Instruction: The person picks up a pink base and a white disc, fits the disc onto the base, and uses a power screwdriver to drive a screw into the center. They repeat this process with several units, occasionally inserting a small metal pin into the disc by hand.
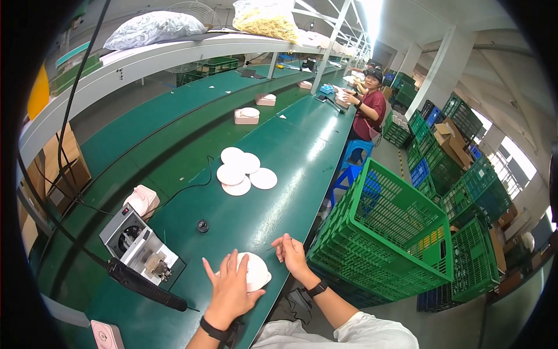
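A white round plastic part [256, 272] lies on the green bench top near its front edge. My left hand [229, 291] spans it, with fingers across its top and side and the thumb at its near edge. Just right of the part, my right hand [289, 255] is raised with its fingers curled together. A thin dark sliver shows by those fingertips, too small to name. To the left, a black electric screwdriver [145, 286] hangs on its cable, its bit pointing toward my left wrist. Behind it stands a grey screw feeder [142, 247].
Several white discs [238, 171] lie farther up the bench, beyond a small black round piece [202, 225]. A green conveyor [192, 148] on the left carries pink boxy units [247, 116]. Green crates [378, 232] stand at right. A co-worker [370, 107] sits farther along.
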Demonstrator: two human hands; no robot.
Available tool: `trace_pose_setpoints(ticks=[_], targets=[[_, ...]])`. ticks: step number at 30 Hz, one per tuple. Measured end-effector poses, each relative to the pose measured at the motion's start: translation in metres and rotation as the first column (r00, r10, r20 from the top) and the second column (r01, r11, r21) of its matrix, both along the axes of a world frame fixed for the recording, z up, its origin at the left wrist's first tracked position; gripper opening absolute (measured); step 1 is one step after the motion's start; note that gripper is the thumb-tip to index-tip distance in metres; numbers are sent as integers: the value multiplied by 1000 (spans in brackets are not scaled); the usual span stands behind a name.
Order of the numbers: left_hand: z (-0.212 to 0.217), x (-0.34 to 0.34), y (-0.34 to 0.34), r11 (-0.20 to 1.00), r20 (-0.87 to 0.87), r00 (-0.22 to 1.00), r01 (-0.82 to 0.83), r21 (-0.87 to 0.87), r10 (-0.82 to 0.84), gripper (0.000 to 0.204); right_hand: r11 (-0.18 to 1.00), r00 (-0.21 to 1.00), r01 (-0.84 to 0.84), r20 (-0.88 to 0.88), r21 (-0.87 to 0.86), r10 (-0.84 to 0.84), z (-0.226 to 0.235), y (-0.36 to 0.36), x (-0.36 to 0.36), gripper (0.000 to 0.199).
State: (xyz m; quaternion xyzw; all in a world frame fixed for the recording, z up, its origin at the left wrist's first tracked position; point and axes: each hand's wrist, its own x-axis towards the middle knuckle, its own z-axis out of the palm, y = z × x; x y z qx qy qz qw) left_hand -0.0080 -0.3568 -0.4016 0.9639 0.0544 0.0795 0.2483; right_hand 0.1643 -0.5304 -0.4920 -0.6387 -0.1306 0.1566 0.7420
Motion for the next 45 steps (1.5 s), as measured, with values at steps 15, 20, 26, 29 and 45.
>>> trace_pose_setpoints(ticks=[15,20,26,29,45], targets=[[-23,3,13,990,305,952,34,-138,9,89,983,951,-110,271,-150,148,73,15,-45,39],[-28,-2,13,989,273,960,-24,-146,63,89,922,827,-102,482,-374,288,78,28,-54,36],[-30,-6,13,991,290,956,-13,-133,51,89,897,743,-74,576,-436,342,77,41,-63,34],[-31,-6,13,990,291,955,-9,-139,49,89,887,745,-75,566,-455,353,78,43,-66,27],[-35,-5,14,988,275,960,-11,-151,53,87,888,719,-25,609,-460,336,74,49,-64,25]])
